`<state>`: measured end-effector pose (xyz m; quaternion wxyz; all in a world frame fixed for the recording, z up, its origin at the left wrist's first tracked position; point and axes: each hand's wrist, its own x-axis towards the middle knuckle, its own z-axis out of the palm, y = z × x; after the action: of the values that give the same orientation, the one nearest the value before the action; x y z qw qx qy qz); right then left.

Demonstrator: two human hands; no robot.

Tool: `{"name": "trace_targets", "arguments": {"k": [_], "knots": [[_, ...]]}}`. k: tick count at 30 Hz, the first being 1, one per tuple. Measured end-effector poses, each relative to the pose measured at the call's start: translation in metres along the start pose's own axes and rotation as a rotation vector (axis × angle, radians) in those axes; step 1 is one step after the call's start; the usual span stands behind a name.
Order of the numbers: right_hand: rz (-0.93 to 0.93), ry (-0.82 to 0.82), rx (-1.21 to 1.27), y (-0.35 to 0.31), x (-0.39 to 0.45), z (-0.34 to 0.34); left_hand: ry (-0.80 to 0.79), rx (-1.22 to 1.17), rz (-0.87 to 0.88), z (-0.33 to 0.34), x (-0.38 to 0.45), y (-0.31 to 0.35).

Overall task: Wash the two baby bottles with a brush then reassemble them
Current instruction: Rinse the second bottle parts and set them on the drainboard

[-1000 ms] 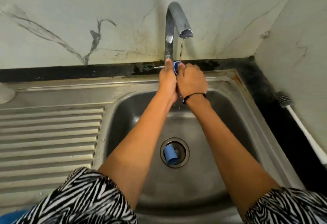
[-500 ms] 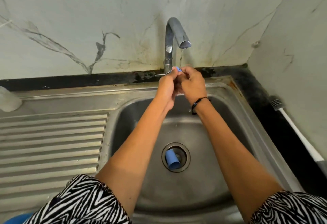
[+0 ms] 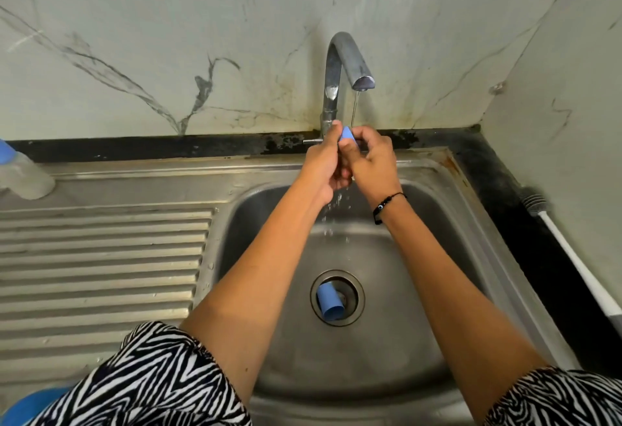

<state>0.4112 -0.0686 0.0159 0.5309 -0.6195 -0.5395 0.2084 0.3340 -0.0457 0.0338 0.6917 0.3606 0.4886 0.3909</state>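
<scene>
Both hands, left (image 3: pixel 324 164) and right (image 3: pixel 372 159), pinch a wet blue cap (image 3: pixel 346 133) under the tap (image 3: pixel 348 62); slipping, it could join the cap (image 3: pixel 329 301) in the sink (image 3: pixel 387 358) drain.

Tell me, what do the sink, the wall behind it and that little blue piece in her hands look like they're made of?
The sink looks like brushed stainless steel: grey, dull sheen, rust-like stain at one corner. The wall looks like polished marble or marble-look tile, white with grey veins. The small blue piece in both hands seems matte plastic, though it is mostly covered.
</scene>
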Motion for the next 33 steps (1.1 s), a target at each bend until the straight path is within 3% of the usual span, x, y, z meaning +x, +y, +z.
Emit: {"name": "trace_targets", "arguments": {"k": [3, 6, 9, 13, 19, 23, 28, 33], "knots": [[-0.007, -0.013, -0.010, 0.005, -0.001, 0.000, -0.081, 0.009, -0.036, -0.004, 0.000, 0.001], [0.036, 0.016, 0.021, 0.007, 0.000, -0.002, -0.147, -0.124, 0.048, -0.008, -0.003, 0.004], [0.013, -0.031, 0.024, 0.006, 0.000, -0.001, -0.099, -0.167, 0.084, -0.010, 0.000, 0.005], [-0.013, -0.071, -0.016, 0.006, -0.006, -0.003, -0.022, -0.136, -0.005, -0.009, 0.001, 0.005], [0.023, -0.023, -0.043, 0.011, -0.005, -0.003, -0.149, -0.273, 0.004, -0.007, 0.000, -0.004], [-0.035, -0.039, -0.064, 0.012, -0.008, -0.004, -0.141, -0.207, 0.041, -0.008, 0.000, -0.010], [-0.066, -0.047, -0.112, 0.008, -0.008, -0.004, -0.102, -0.189, -0.076, -0.008, 0.000, -0.008], [-0.034, -0.039, -0.092, 0.009, -0.007, -0.002, -0.099, -0.257, 0.069, -0.008, 0.003, -0.009]]}}
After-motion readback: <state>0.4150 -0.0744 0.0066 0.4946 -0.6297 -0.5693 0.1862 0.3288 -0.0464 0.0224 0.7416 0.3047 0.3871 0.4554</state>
